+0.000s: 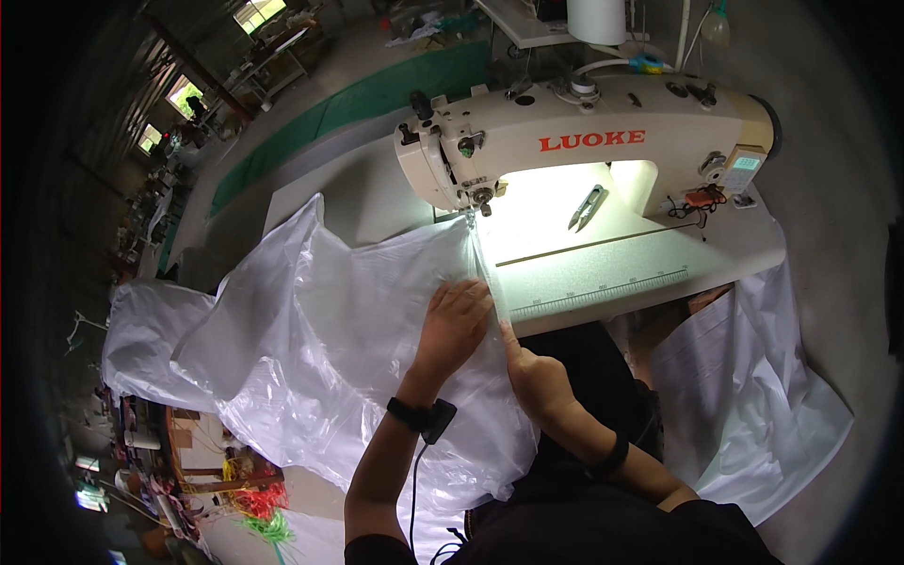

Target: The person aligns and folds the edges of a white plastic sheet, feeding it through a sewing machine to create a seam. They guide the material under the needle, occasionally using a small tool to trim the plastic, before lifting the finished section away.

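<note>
Sheet (358, 311): beneath the left hand (460, 315), spreading leftward from it across the table and hanging over the front; its right edge runs from the needle area of the sewing machine (603, 132) down past the left fingertips to the right hand (539, 377). Left hand: palm down on the sheet near that edge, loosely flattened, fingers close together and slightly bent, pressing on the surface rather than clenched. Right hand: just right of and below the left; index finger extended along the edge and touching it, remaining fingers curled under. Thumb hidden, so cannot tell whether the edge is pinched. Sheet appearance: white, thin, partly translucent, glossy, with many creases and bright highlights; upper end gathered into narrow folds by the needle; one peak stands up at upper left. Snips (587, 208) lie on the lit machine bed (612, 268), apart from both hands. More white material (753, 377) drapes at far right.
</note>
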A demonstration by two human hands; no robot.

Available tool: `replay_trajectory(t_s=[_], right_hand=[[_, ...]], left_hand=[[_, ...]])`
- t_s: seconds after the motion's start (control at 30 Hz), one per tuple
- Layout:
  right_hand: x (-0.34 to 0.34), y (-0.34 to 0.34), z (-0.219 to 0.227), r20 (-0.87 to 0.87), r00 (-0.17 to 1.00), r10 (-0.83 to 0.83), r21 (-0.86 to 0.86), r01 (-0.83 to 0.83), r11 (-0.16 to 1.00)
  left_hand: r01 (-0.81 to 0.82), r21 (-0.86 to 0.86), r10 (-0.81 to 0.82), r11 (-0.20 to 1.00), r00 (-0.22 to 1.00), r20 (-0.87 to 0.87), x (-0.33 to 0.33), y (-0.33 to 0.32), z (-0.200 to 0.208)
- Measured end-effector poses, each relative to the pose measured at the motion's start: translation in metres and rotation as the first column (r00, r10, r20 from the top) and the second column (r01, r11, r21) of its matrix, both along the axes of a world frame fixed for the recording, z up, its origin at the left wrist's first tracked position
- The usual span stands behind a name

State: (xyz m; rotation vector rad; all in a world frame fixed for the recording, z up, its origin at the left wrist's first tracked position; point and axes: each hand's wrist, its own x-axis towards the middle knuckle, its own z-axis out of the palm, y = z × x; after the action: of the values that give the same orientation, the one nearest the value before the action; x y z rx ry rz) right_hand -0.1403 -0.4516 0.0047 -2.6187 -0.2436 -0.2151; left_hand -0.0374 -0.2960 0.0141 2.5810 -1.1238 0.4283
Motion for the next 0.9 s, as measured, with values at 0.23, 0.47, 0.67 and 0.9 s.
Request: replay_trajectory(t_s=[0.23, 0.47, 0.67, 0.9], right_hand=[[-0.001, 0.016, 0.003, -0.049, 0.999, -0.017, -0.203, 0.006, 0.979], [0.02, 0.026, 0.008, -0.038, 0.999, -0.039, -0.195, 0.031, 0.98], [0.053, 0.032, -0.002, -0.035, 0.998, -0.044, -0.192, 0.037, 0.981], [0.104, 0.024, 0.029, -0.089, 0.994, -0.06, -0.157, 0.046, 0.987]], left_hand=[[-0.048, -0.028, 0.047, 0.998, 0.998, -0.035, 0.006, 0.001, 0.011], [-0.069, 0.05, 0.072, 0.996, 0.996, -0.054, 0.024, 0.006, 0.017], [-0.069, 0.087, 0.074, 0.994, 0.996, -0.05, 0.057, 0.011, 0.018], [-0.277, 0.205, 0.28, 0.939, 0.96, 0.014, 0.032, 0.025, 0.04]])
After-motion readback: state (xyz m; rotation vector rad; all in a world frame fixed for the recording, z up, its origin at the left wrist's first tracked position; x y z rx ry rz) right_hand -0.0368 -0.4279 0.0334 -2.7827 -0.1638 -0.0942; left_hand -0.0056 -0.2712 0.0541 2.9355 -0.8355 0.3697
